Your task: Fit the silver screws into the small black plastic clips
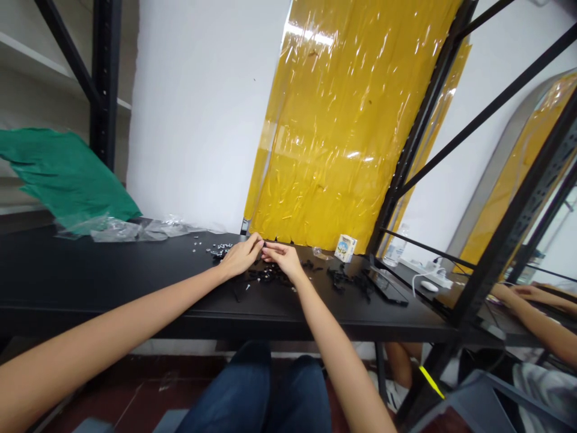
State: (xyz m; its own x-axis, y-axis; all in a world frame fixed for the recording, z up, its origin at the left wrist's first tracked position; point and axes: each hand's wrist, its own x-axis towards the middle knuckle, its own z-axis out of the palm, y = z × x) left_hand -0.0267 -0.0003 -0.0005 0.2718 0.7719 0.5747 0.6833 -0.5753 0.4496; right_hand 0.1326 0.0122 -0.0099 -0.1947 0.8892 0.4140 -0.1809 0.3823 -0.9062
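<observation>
My left hand [242,255] and my right hand [283,258] meet above the black table, fingertips pinched together. Between them sits a small black part [265,245], mostly covered by the fingers, so its kind does not show. Both hands appear to grip it. Below and around the hands lies a pile of small black parts [269,274]. Left of my left hand is a scatter of small silver metal pieces [222,246]. A single light screw-like piece [247,287] lies in front of the pile.
More black parts [338,276] lie right of my hands, near a small box [345,248] and a dark flat device [385,285]. Clear plastic bags [121,230] and green sheeting [67,174] are at left. Black rack posts [509,216] stand right; beyond, another person's arm [536,319] shows.
</observation>
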